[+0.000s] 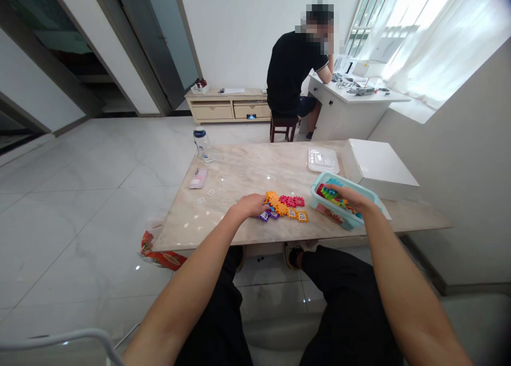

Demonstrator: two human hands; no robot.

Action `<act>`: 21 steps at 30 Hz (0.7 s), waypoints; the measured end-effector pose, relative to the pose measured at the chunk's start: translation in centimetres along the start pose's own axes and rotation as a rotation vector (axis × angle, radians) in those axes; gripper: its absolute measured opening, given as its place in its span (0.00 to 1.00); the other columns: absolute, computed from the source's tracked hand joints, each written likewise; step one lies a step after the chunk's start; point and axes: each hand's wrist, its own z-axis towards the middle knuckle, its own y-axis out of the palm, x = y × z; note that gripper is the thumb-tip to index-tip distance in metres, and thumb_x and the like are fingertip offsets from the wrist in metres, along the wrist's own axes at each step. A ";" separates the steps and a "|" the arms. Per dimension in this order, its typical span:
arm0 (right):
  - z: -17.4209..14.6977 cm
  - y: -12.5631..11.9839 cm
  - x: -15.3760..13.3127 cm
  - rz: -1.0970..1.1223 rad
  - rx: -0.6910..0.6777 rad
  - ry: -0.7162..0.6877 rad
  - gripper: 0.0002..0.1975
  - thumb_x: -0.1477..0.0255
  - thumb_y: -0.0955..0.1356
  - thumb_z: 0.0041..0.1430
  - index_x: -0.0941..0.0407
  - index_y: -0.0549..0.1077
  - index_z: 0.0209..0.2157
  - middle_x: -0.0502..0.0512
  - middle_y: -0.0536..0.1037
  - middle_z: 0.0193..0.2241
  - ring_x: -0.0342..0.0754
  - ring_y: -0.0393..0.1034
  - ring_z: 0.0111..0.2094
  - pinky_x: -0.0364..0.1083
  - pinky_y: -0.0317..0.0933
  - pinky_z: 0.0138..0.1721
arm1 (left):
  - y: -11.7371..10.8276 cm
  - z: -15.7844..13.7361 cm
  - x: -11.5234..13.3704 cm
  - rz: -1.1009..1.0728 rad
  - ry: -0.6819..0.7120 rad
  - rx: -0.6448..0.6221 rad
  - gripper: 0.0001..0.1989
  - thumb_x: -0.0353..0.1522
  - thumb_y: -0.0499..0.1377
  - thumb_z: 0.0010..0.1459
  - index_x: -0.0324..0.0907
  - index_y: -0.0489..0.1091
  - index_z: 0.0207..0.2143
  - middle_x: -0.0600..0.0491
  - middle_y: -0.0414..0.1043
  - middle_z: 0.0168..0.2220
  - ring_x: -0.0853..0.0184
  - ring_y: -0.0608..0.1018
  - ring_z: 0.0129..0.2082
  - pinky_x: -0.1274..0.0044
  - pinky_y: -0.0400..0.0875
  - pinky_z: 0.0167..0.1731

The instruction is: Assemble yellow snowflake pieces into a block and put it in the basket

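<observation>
picking seems underway, right hand (351, 196) in tub (315, 199), left hand (251, 205) on gears (281, 209) by table's (239, 166) front edge, grips unclear; pinching needed.

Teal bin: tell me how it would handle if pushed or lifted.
The teal bin looks like moulded plastic, so its straight walls should stay fairly stiff. Its long, low shape on the glossy tabletop suggests it would slide rather than tip. The colourful pieces inside appear loose, so they may shift if it tilts.
</observation>
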 end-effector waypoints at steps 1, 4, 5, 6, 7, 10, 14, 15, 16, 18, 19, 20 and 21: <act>-0.6 0.3 -0.2 0.046 -0.021 0.001 0.22 0.47 0.70 0.62 0.51 0.80 0.43 0.63 0.83 0.52 0.59 0.79 0.52 0.57 0.73 0.57 | 0.1 0.0 -0.1 -0.001 -0.008 0.006 0.20 0.43 0.54 0.70 0.44 0.77 0.55 0.40 0.81 0.56 0.50 0.83 0.55 0.68 0.76 0.49; -1.9 1.1 -2.2 0.225 -0.031 -0.090 0.22 0.50 0.65 0.67 0.51 0.78 0.49 0.62 0.81 0.57 0.59 0.78 0.57 0.55 0.75 0.57 | 0.3 -0.2 -0.3 0.002 -0.042 -0.003 0.21 0.44 0.55 0.70 0.44 0.77 0.56 0.39 0.80 0.58 0.49 0.82 0.56 0.67 0.76 0.50; -2.2 1.4 -3.3 0.270 -0.027 -0.135 0.23 0.50 0.65 0.67 0.51 0.77 0.52 0.62 0.80 0.58 0.60 0.77 0.59 0.55 0.75 0.57 | 0.3 -0.4 -0.4 0.002 -0.052 -0.012 0.22 0.45 0.56 0.69 0.43 0.78 0.56 0.39 0.80 0.58 0.49 0.82 0.56 0.67 0.76 0.50; -2.5 1.8 -4.6 0.299 -0.032 -0.174 0.25 0.50 0.65 0.67 0.51 0.75 0.55 0.62 0.80 0.59 0.60 0.76 0.60 0.56 0.75 0.57 | 0.3 -0.6 -0.6 0.000 -0.059 -0.021 0.22 0.45 0.56 0.69 0.43 0.78 0.55 0.39 0.80 0.58 0.49 0.82 0.56 0.67 0.76 0.50; -2.7 2.2 -5.9 0.318 -0.046 -0.206 0.26 0.50 0.65 0.66 0.51 0.75 0.57 0.62 0.79 0.60 0.61 0.75 0.61 0.57 0.75 0.57 | 0.4 -0.9 -0.9 -0.007 -0.064 -0.027 0.23 0.46 0.56 0.69 0.43 0.78 0.55 0.39 0.80 0.59 0.48 0.82 0.56 0.67 0.76 0.50; -3.1 4.3 -9.7 0.334 -0.145 -0.251 0.31 0.45 0.65 0.66 0.52 0.75 0.59 0.63 0.79 0.60 0.62 0.75 0.61 0.56 0.74 0.57 | 0.6 -1.8 -2.2 -0.048 -0.080 -0.013 0.24 0.46 0.55 0.69 0.42 0.78 0.56 0.38 0.79 0.60 0.48 0.81 0.57 0.67 0.76 0.50; -2.9 8.7 -11.7 0.319 -0.322 -0.220 0.37 0.41 0.64 0.65 0.55 0.77 0.59 0.68 0.83 0.51 0.63 0.76 0.56 0.57 0.73 0.56 | 1.4 -2.6 -4.5 -0.097 -0.128 0.043 0.24 0.46 0.56 0.70 0.42 0.76 0.59 0.38 0.76 0.63 0.50 0.79 0.60 0.68 0.75 0.52; -2.7 9.8 -11.6 0.353 -0.382 -0.206 0.38 0.41 0.63 0.66 0.56 0.77 0.59 0.68 0.84 0.49 0.63 0.76 0.55 0.58 0.72 0.55 | 1.6 -2.6 -5.1 -0.103 -0.139 0.056 0.24 0.46 0.56 0.70 0.42 0.75 0.60 0.39 0.76 0.64 0.50 0.79 0.61 0.68 0.75 0.53; -2.4 10.9 -11.3 0.393 -0.445 -0.190 0.38 0.41 0.62 0.66 0.57 0.77 0.59 0.68 0.84 0.48 0.63 0.76 0.55 0.58 0.72 0.55 | 1.8 -2.7 -5.6 -0.106 -0.146 0.069 0.25 0.46 0.56 0.70 0.42 0.74 0.61 0.39 0.75 0.64 0.51 0.79 0.61 0.69 0.74 0.53; -1.8 12.5 -10.6 0.449 -0.542 -0.154 0.37 0.42 0.61 0.68 0.58 0.77 0.59 0.68 0.84 0.47 0.62 0.76 0.54 0.57 0.72 0.55 | 1.9 -2.7 -6.4 -0.109 -0.152 0.088 0.26 0.46 0.56 0.70 0.42 0.72 0.63 0.39 0.75 0.64 0.51 0.79 0.61 0.69 0.74 0.53; -1.4 13.1 -10.2 0.452 -0.567 -0.132 0.37 0.43 0.60 0.69 0.58 0.77 0.59 0.68 0.84 0.48 0.61 0.76 0.54 0.56 0.72 0.55 | 1.9 -2.6 -6.7 -0.110 -0.154 0.093 0.27 0.46 0.56 0.70 0.41 0.72 0.63 0.39 0.75 0.64 0.51 0.79 0.61 0.69 0.74 0.53; -1.1 13.7 -9.8 0.437 -0.571 -0.109 0.36 0.44 0.61 0.69 0.58 0.77 0.58 0.67 0.83 0.48 0.60 0.77 0.54 0.55 0.72 0.55 | 1.9 -2.6 -7.0 -0.112 -0.156 0.093 0.27 0.46 0.56 0.70 0.41 0.72 0.63 0.39 0.75 0.64 0.51 0.79 0.61 0.69 0.74 0.53; -0.8 14.1 -9.4 0.408 -0.552 -0.089 0.34 0.45 0.62 0.68 0.58 0.77 0.58 0.67 0.83 0.49 0.59 0.77 0.53 0.54 0.72 0.54 | 1.9 -2.5 -7.2 -0.115 -0.159 0.092 0.27 0.46 0.56 0.70 0.41 0.72 0.63 0.39 0.76 0.64 0.51 0.79 0.61 0.69 0.74 0.53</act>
